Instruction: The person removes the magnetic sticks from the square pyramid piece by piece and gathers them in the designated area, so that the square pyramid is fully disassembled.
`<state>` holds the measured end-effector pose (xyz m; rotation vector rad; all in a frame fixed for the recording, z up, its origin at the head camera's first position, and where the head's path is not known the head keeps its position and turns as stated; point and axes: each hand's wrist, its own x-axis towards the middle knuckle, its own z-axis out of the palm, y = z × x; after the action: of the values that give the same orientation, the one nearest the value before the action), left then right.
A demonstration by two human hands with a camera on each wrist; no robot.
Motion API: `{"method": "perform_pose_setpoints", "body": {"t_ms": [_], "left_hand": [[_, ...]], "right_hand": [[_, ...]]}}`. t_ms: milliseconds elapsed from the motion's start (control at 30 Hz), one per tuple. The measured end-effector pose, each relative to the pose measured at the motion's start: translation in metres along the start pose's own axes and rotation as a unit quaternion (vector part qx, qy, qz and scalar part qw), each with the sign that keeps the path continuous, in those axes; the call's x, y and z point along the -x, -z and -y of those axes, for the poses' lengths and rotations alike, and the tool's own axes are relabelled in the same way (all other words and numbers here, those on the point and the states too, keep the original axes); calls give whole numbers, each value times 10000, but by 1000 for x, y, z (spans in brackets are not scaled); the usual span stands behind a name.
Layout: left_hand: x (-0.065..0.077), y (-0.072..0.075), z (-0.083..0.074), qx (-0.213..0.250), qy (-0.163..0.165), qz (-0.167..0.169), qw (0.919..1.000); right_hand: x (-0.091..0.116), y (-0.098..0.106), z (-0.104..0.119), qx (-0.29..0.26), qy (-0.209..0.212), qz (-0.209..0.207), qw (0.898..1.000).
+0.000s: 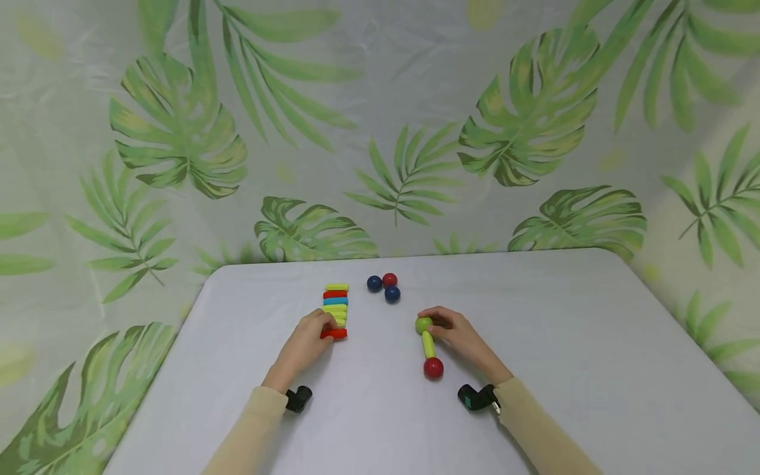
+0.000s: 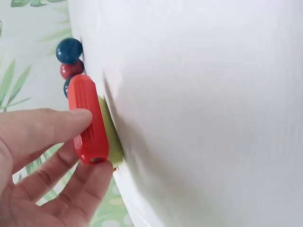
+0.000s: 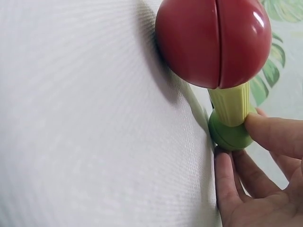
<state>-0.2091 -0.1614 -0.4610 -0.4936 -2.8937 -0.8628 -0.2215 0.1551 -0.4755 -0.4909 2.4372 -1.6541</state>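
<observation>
My left hand (image 1: 309,338) pinches a ribbed red rod (image 1: 337,334) at the near end of a row of coloured rods; in the left wrist view the thumb lies on the rod's ribbed side (image 2: 97,130). Yellow-green, red and blue rods lie beyond it, the blue rod (image 1: 335,301) among them. My right hand (image 1: 460,336) grips a green ball (image 1: 423,324) between thumb and fingers. A yellow-green rod (image 1: 428,344) joins that ball to a red ball (image 1: 433,368) nearer me. The right wrist view shows a groove around the red ball (image 3: 203,42).
Toward the back of the white table (image 1: 534,316) sit two dark blue balls, one at the left (image 1: 374,284) and one in front (image 1: 392,294), with a second red ball (image 1: 389,280) touching the group. A leaf-patterned cloth (image 1: 404,165) hangs behind the table's far edge.
</observation>
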Motion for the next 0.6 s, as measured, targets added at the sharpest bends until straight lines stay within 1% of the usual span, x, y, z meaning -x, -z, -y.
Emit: {"method": "perform_pose_setpoints", "body": {"t_ms": [67,167,300,400,467,533,600], "left_hand": [[-1,1,3,-215,89,-89,9997],[-2,0,5,-476,197,-138,9986],[-3,-2,5,-681,202,-225,9972],[-3,-2,2,-761,178,-275,9966],[-3,-2,-1,-695,123,-307,9970],[-4,-3,-5,-489,-17,-280,9984],[-5,-5,-15,36,-266,-15,9996]], "right_hand": [[-1,1,-6,16,8,-21,10000],[-2,1,-11,60,32,-44,10000],[1,1,-12,140,-6,-142,9998],[3,1,-11,223,-145,-226,9994],[4,0,-10,251,-250,-263,9990],[5,0,-9,333,-347,-313,9983],[6,-1,-9,385,-435,-377,9976]]}}
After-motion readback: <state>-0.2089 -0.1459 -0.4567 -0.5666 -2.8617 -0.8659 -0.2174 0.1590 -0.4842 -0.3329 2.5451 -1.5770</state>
